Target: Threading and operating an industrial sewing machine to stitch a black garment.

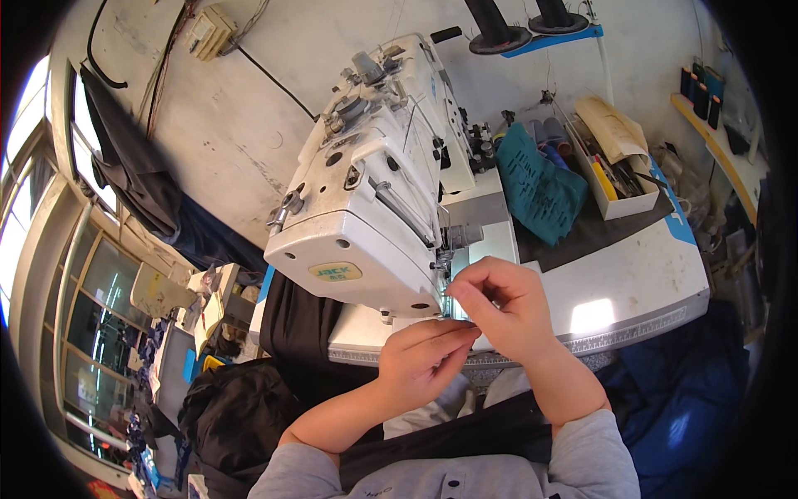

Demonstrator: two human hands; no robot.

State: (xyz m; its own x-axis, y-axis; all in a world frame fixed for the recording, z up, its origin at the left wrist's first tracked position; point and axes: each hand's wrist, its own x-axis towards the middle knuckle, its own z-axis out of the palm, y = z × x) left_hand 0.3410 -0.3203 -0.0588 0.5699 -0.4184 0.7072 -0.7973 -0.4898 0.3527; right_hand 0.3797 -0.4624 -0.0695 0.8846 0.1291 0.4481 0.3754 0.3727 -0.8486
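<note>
A white industrial sewing machine (353,224) stands on a white table (640,283). Both of my hands are close together just in front of its lit needle area (455,258). My left hand (426,356) is closed, thumb and fingertips pinched together below the needle. My right hand (507,303) sits slightly higher and to the right, its thumb and forefinger pinched beside the needle. Whatever lies between the fingertips of either hand is too fine to make out. The needle tip and presser foot are partly hidden behind my right hand.
Black cloth (295,320) hangs over the table's left end. Right of the machine lie a teal cloth (540,183) and a white box of tools (628,204). Dark thread cones (495,33) stand above. Dark blue fabric (682,382) is heaped at the lower right.
</note>
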